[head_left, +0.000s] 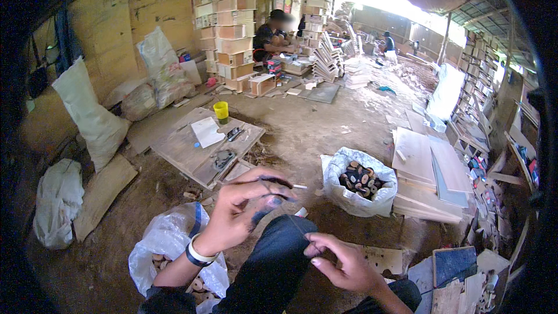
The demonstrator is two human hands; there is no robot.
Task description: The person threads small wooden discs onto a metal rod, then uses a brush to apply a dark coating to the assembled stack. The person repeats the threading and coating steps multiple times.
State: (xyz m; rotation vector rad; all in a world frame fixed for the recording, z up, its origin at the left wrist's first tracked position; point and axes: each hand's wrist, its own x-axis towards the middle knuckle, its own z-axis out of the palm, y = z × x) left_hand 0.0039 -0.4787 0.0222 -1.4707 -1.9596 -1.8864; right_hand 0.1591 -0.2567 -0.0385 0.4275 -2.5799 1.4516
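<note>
My left hand (247, 202), with dark-stained fingers and bands at the wrist, is raised above my knee. Its fingers curl round something dark that they mostly hide, and a short white stick (299, 186) juts out beside the fingertips. Lower and to the right, my right hand (343, 264) pinches a thin string or wire (295, 224), which runs up toward the left hand. Below my left forearm a clear plastic bag (152, 243) holds pale wooden discs (197, 284). Ahead on the right, an open white sack (372, 202) contains several dark and pale round pieces (361, 179).
A low board (180, 147) bears a yellow cup (221, 109), a white sheet (207, 132) and small tools. Flat panels (414, 168) are stacked at right. Full sacks (93, 119) lean on the left. Farther back, a person (270, 38) sits by tall stacks of wooden boxes (235, 23).
</note>
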